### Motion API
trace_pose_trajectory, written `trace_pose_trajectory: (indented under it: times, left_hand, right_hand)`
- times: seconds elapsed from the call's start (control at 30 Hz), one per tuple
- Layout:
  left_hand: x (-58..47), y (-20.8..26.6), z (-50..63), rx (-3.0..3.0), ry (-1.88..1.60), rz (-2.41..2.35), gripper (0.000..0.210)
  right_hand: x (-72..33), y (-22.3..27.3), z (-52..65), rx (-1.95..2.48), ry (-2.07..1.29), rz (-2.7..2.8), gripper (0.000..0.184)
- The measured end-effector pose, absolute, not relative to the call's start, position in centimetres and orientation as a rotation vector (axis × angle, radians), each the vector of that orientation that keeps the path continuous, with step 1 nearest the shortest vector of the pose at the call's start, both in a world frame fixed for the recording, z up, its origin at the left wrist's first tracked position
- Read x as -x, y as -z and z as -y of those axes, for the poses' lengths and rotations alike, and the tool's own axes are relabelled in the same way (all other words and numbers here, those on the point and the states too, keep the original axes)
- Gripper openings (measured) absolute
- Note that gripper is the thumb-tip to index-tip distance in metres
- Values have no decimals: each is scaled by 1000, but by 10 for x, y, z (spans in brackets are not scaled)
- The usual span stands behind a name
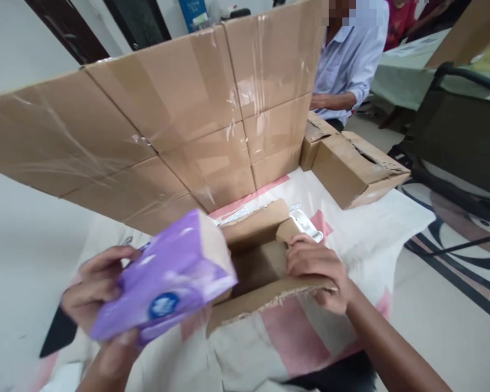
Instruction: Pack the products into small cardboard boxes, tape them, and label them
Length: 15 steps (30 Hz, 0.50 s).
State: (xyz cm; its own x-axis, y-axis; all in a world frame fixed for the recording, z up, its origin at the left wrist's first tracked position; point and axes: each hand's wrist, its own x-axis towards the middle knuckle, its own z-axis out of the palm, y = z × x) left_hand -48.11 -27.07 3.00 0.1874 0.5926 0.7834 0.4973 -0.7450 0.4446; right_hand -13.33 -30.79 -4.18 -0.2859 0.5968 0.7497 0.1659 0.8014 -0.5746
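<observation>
While you are holding the purple tissue pack in your left hand, fingers curled around its rear end and thumb pressing underneath, the pack is hanging tilted just above and to the left of the open cardboard box. Your right hand is gripping the box's near flap, fingers folded over its torn edge. Item one, slip: the pack's wrapper is looking glossy and you are gripping only one end, so the free end is likely to sag and twist out of your fingers. Item two, snag: the far flap is leaning inward, and a corner of the pack may be catching on it. Item three, shift: the box is sitting on a loose white-and-pink cloth, so pulling the flap may be dragging the whole box. Item four, surroundings: the taped cardboard wall is standing close behind, a second box is lying to the right, and a seated person is working beyond it.
</observation>
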Motion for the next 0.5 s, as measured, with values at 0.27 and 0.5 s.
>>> trace_pose_trajectory:
  times: [0.27,0.5]
  left_hand:
    - [419,-22,232,-2860,-423,-544,23]
    - [394,-10,221,-2777,154,-484,35]
  right_hand:
    - [109,32,240,618,-1044,1826,55]
    - [123,54,232,554,-963,1592,46]
